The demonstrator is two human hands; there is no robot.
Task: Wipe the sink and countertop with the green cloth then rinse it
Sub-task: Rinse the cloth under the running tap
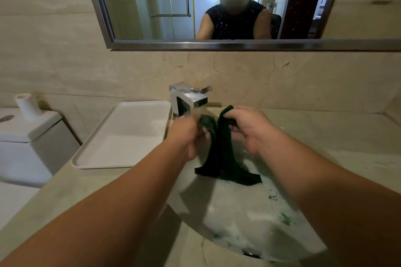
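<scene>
Under the faucet spout, 12 o'clock of the sink, green cloth hangs between both hands: left hand pinches its 9 o'clock edge, right hand grips the 3 o'clock corner. Rub folds together, keep it over the sink, squeeze till suds clear

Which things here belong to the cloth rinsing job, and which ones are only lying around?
Part of the job:
green cloth, held by left hand and right hand
faucet
sink
countertop

Only lying around:
white tray
toilet tank
mirror
</scene>
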